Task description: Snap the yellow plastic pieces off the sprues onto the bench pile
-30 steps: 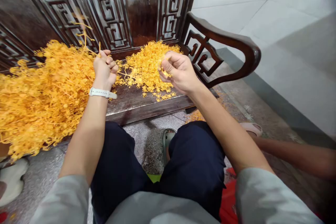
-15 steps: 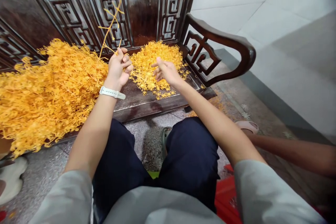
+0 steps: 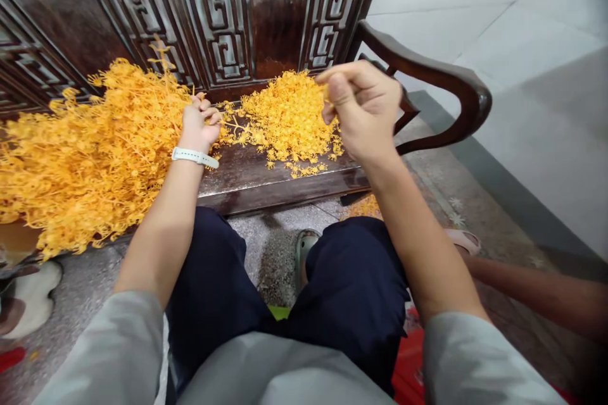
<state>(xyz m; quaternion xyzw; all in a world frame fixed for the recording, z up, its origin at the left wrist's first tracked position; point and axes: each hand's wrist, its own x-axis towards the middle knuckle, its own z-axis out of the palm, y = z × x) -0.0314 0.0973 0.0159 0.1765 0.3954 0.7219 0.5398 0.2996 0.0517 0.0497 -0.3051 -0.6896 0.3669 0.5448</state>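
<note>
A big heap of yellow plastic sprigs (image 3: 90, 145) covers the left of a dark wooden bench seat (image 3: 247, 174). A smaller pile of loose yellow flower pieces (image 3: 289, 117) lies on the seat near the armrest. My left hand (image 3: 202, 120), with a white wristband, is closed on a yellow stem at the edge of the big heap. My right hand (image 3: 363, 107) hovers raised above the small pile, fingers curled and pinched; what it holds is hidden.
The carved bench back (image 3: 228, 12) rises behind the piles and a curved wooden armrest (image 3: 441, 82) stands at the right. Another person's arm (image 3: 536, 294) reaches in low at the right, near a sandal (image 3: 460, 240). A white shoe (image 3: 28, 297) lies at the left.
My left hand has come down from holding a bare stem up, and now sits at the heap's edge. My right hand has risen from the small pile and closed its fingers.
</note>
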